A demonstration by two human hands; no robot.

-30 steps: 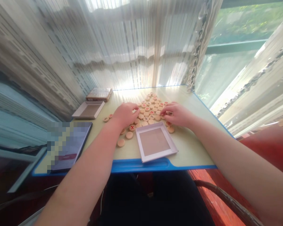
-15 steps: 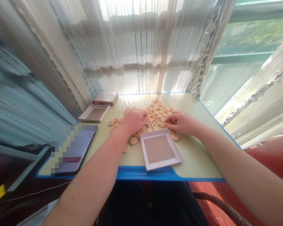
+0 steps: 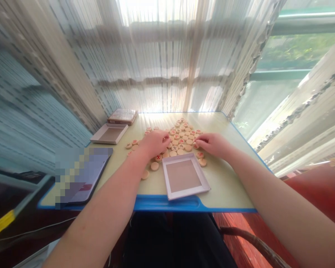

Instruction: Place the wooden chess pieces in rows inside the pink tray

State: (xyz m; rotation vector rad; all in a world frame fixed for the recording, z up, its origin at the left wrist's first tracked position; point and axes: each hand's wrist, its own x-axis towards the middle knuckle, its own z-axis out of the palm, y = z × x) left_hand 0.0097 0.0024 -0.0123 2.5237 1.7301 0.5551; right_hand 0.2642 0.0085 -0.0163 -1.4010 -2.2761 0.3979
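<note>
Round wooden Chinese chess pieces [image 3: 181,138] lie in a loose pile on the pale green table [image 3: 229,186], many marked with red or dark characters. My left hand [image 3: 155,144] rests palm-down on the pile's left side, covering several pieces. My right hand [image 3: 213,145] reaches in from the right, its fingertips against pieces at the pile's edge. Whether either hand holds a piece is hidden. A white square box lid [image 3: 184,193] lies just below the pile, between my hands, with a few loose pieces beside it.
A second white tray [image 3: 109,134] and a flat patterned box [image 3: 122,116] stand at the table's far left. A dark tablet [image 3: 83,175], partly blurred out, lies at the near left. The table has a blue edge, with sheer curtains behind.
The view has tilted and shifted, so the table sits slightly lower in the picture. Both hands remain over the pile, and my right fingertips have moved slightly lower among the pieces.
</note>
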